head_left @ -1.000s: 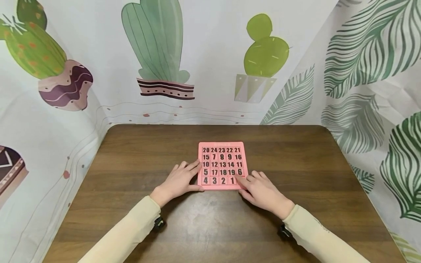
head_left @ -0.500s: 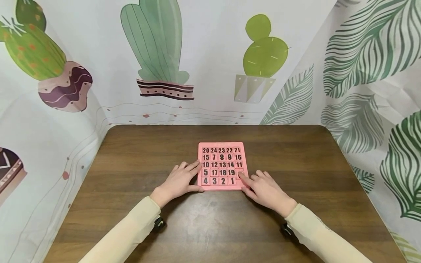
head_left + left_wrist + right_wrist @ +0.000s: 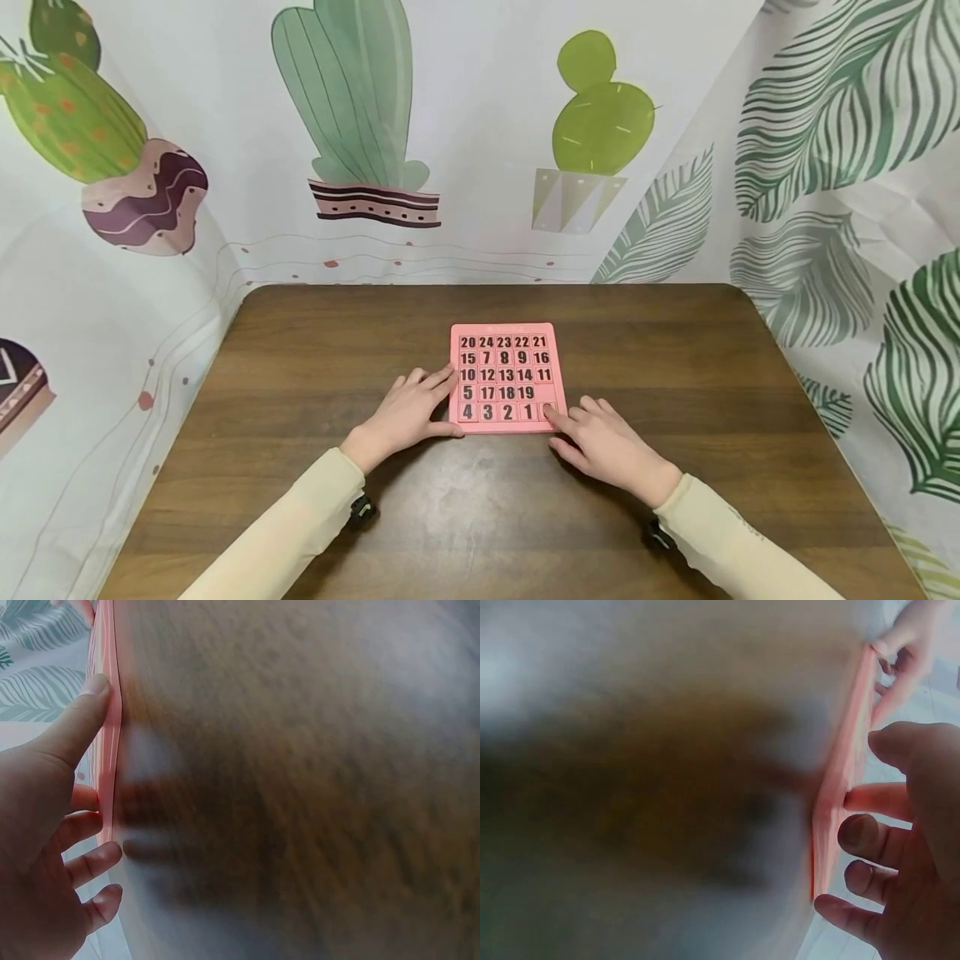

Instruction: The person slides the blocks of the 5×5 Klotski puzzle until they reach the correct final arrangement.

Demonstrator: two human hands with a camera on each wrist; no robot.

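Brown tabletop (image 3: 487, 517) is spreading before the pink number board (image 3: 502, 427); the left hand (image 3: 402, 417), relaxed and spread, is touching its left edge; the right hand (image 3: 606, 442), loose, is fingertip-pressing the lower-right tile (image 3: 543, 414), a vacant slot (image 3: 543, 392) lying just above; cactus-print cloth (image 3: 480, 117) is hanging beyond.

- Left hand (image 3: 405, 417): palm down, thumb stretched away from the fingers.
- Right hand (image 3: 611, 446): index finger (image 3: 558, 419) extended forward.
- Cream-sleeved left forearm (image 3: 281, 521) and right forearm (image 3: 738, 537) angle inward toward each other.
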